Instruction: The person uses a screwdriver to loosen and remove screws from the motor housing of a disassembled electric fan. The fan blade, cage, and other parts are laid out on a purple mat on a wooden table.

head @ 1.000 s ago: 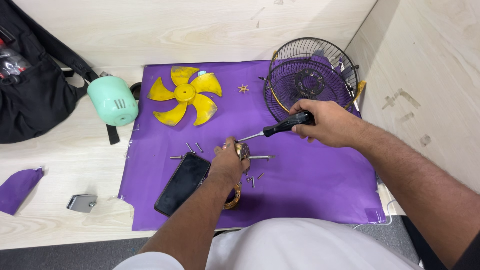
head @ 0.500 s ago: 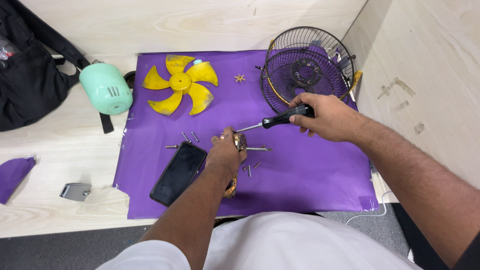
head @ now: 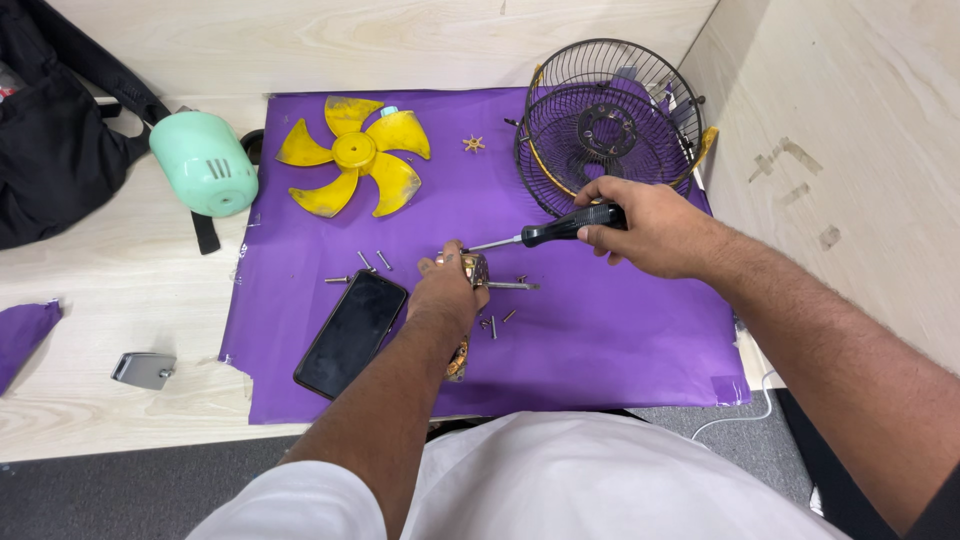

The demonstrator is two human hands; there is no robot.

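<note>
A small metal motor [head: 472, 268] is held down on the purple mat [head: 600, 340] by the left hand [head: 446, 295], whose grip is closed over the motor from the near side; most of the body is covered by the fingers. A thin shaft [head: 512, 286] projects from the motor to the right, clear of the hand.

A screwdriver [head: 545, 233] is clamped in the grip of the right hand [head: 650, 225] by its black handle. The blade is pointed left and slightly down, and its tip is set at the top of the motor, just beyond the left fingertips. The right hand itself is kept well apart from the motor, to its right and slightly further away.

Loose screws [head: 375, 262] lie on the mat just left of the motor, and more [head: 497, 322] lie near it on the right. A dark phone [head: 351, 333] rests beside the left wrist. A yellow fan blade [head: 353, 155], black grilles [head: 605, 125] and a mint housing [head: 203, 164] are placed at the far side of the table [head: 110, 290].
</note>
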